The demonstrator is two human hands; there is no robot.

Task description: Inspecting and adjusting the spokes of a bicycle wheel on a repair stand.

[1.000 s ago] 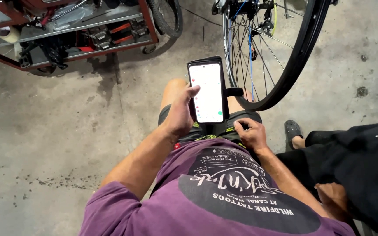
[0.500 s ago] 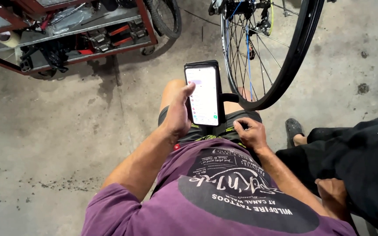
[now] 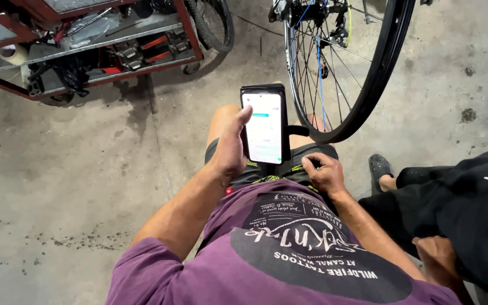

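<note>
Upright, black phone (image 3: 265, 125), lit white screen, left hand (image 3: 230, 148).

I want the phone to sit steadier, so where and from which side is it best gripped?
Grip the phone by its long side edges near the lower half, coming from the left, probably as the left hand does now. It stands upright with the lit screen facing the person, so a grip from behind keeps the screen uncovered. The right hand rests on the thigh, beside the bicycle wheel.
</note>
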